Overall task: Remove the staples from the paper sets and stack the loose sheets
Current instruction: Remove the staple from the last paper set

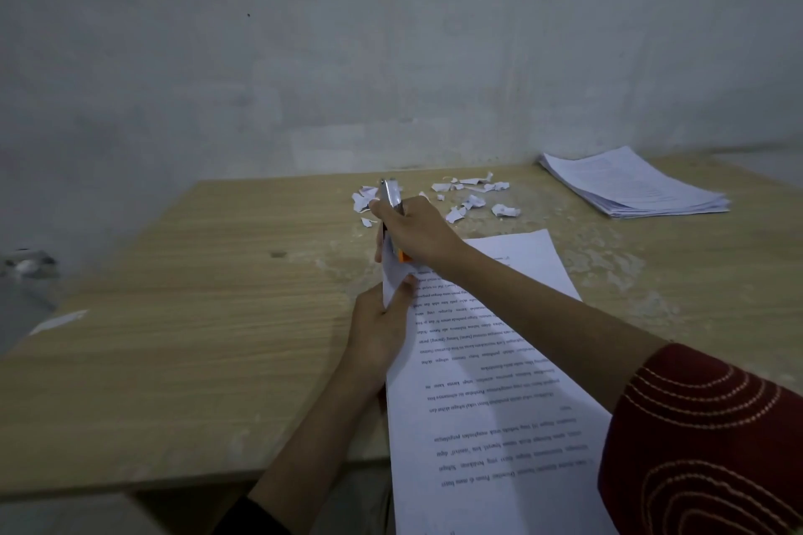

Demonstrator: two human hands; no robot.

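Paper set (491, 382) corner pinched by left hand (378, 330); right hand (417, 230) grips metal tool (392, 195).

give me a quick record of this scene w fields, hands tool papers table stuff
left hand: pinches a lifted corner of the paper set
right hand: grips a silver and orange tool at that corner
paper set: printed, lies on the wooden table, overhangs its near edge
paper scraps: torn bits scattered beyond the hands
stack of sheets: at the table's far right corner
staple: not visible
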